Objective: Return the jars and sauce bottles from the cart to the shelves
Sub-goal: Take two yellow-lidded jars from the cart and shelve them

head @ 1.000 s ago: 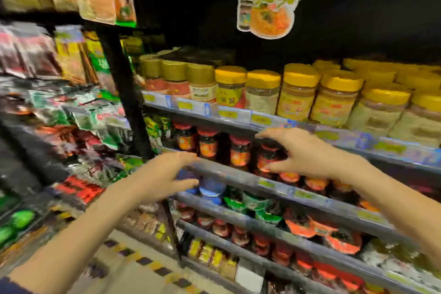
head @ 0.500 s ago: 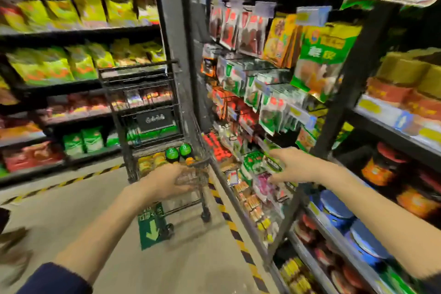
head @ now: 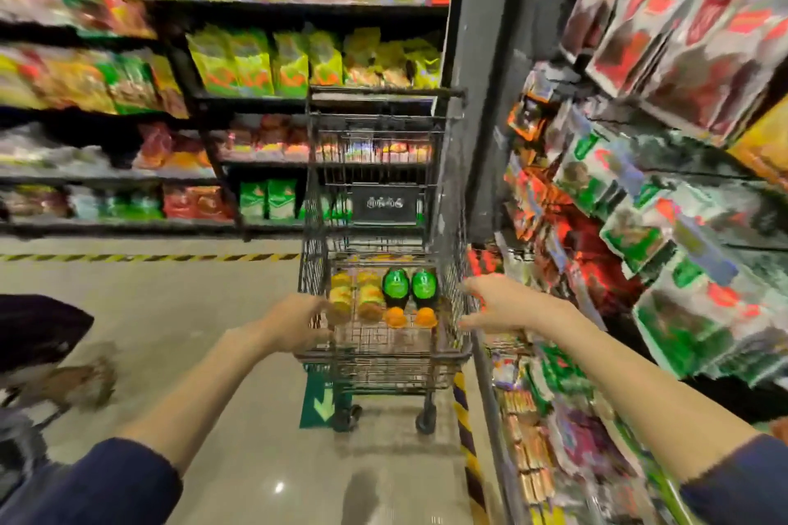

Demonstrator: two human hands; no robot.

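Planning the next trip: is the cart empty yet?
Not empty: cart still holds two green-labelled bottles and two yellowish jars.

Single head-worn wide-angle view, facing forward and down the aisle, cart near ahead

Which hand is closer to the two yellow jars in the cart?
Left. The left hand is at the cart's left rim, right beside the yellow jars. The right hand is at the opposite rim.
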